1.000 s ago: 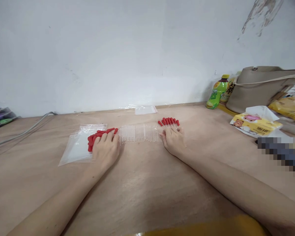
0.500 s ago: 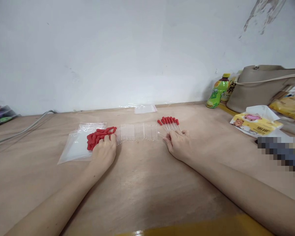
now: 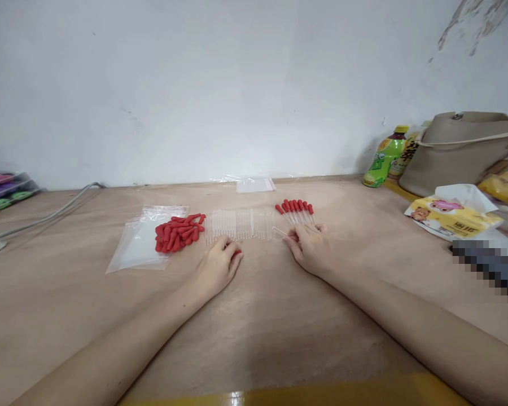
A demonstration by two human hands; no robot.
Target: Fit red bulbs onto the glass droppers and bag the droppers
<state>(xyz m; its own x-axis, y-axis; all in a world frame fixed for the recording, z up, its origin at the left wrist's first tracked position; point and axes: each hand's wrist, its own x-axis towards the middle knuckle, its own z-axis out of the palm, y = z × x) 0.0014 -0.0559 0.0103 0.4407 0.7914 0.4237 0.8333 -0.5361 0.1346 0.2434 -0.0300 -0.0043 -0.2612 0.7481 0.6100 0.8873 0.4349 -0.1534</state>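
Between thumb and fingers of my left hand (image 3: 220,265) is a red rubber bulb (image 3: 237,253), mostly covered by the fingers. Left of that hand, a heap of red rubber bulbs (image 3: 178,234) lies partly on clear plastic bags (image 3: 138,242). A row of clear dropper tubes (image 3: 237,224) spreads across the table between my hands. My right hand (image 3: 311,245) pinches one clear glass dropper tube (image 3: 280,231), its bare end pointing left. Just beyond the right hand, several droppers with red bulbs (image 3: 295,206) lie fanned out, their lower ends hidden by the fingers.
A small clear bag (image 3: 255,185) lies by the wall. To the right are a green drink bottle (image 3: 385,157), a grey-beige bag (image 3: 444,152), a yellow tissue pack (image 3: 452,211) and a blurred dark object (image 3: 489,270). A grey cable (image 3: 55,217) runs along the left.
My left hand has moved right, away from the heap, with a red rubber bulb in its fingers. My right hand keeps its hold on the tube. The view has shifted slightly.
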